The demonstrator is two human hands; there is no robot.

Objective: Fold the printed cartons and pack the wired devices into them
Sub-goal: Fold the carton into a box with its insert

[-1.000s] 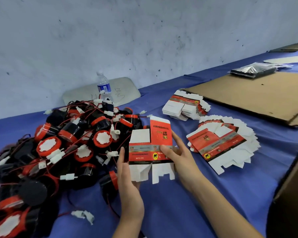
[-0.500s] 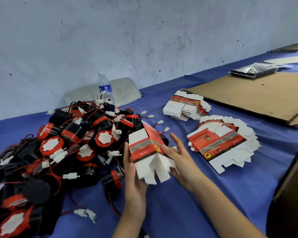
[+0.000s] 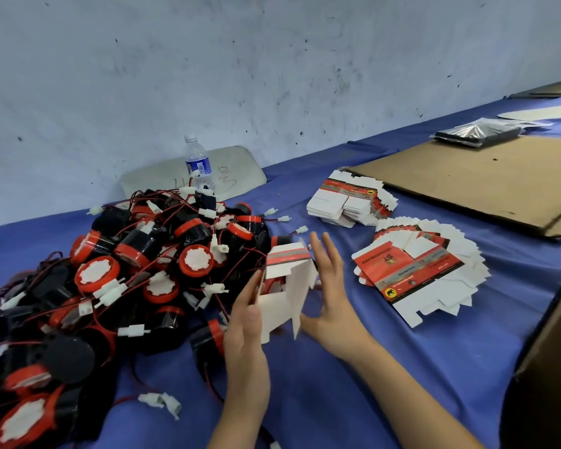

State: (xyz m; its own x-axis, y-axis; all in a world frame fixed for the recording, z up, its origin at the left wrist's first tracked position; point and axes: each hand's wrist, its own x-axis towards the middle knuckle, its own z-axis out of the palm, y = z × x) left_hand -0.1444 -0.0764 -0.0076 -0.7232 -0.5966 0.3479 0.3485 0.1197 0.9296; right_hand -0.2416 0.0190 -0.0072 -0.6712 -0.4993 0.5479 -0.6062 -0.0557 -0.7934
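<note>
Head view, items at hand.

1. Carton (image 3: 285,286): centre of the table (image 3: 321,400), half-formed, with its white bottom flaps turned toward me for tucking.
2. Left hand (image 3: 245,322): fingers straight, laid flat on the carton's nine o'clock wall to brace it.
3. Right hand (image 3: 331,296): fingers straight and spread at the three o'clock side, thumb by the loose flap, gripping nothing.
4. Heap of wired devices (image 3: 136,270): nine to eleven o'clock, just beside the carton, kept close for loading.
5. Flat cartons (image 3: 415,270): fanned at two o'clock, near my right hand.

Judgement: the carton's bottom is not yet closed.
</note>
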